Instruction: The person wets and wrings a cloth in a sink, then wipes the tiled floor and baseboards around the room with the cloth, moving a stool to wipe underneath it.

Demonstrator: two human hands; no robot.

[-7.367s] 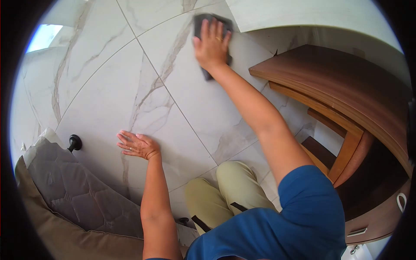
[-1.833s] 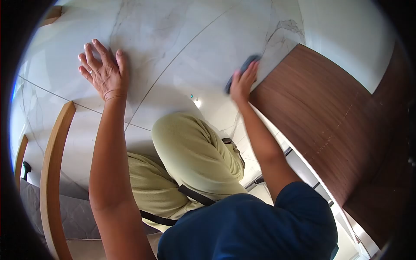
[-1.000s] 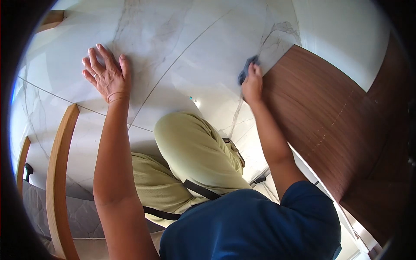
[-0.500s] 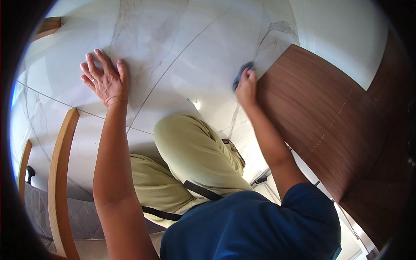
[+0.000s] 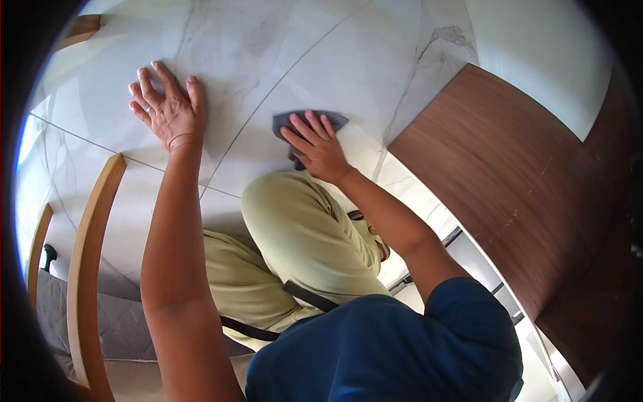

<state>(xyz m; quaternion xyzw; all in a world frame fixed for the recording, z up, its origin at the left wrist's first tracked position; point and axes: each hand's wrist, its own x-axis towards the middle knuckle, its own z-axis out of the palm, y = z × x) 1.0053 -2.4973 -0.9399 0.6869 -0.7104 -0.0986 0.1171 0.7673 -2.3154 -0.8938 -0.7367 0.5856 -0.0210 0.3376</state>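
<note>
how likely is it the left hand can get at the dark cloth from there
Probably yes: only open floor lies between the left hand and the dark cloth, though the right hand is spread over part of it.

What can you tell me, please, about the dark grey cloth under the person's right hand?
The dark grey cloth looks like soft, plain fabric. It lies on the white, grey-veined tile floor, just beyond the bent knee. The right hand rests spread over it, hiding much of its middle; an edge shows past the fingertips and a darker part beside the thumb side. Whether it is folded or damp cannot be told.
</note>
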